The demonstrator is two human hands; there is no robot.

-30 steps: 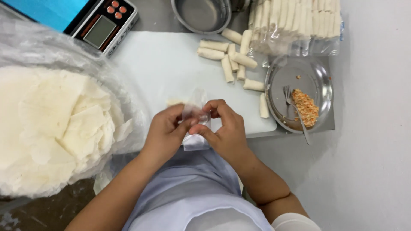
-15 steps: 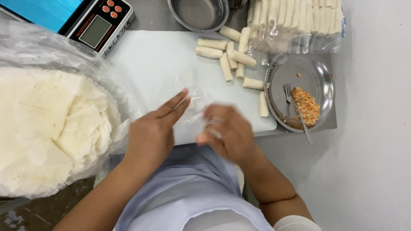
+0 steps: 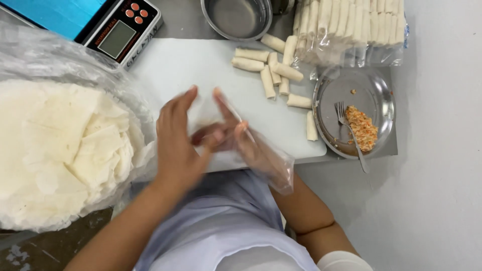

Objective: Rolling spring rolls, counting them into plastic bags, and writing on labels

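Steel plate holds fork, probably orange filling.

A grey metal counter runs across the top of the view, its right edge ending just past the round steel plate. A flat white rectangular cutting board covers most of its middle. To the right lies a plain, pale grey-white surface, smooth and evenly lit, whether wall or floor cannot be told. At the lower left corner shows a dark, mottled brown patch of floor with pale flecks. The light is soft and diffuse, casting only faint shadows.
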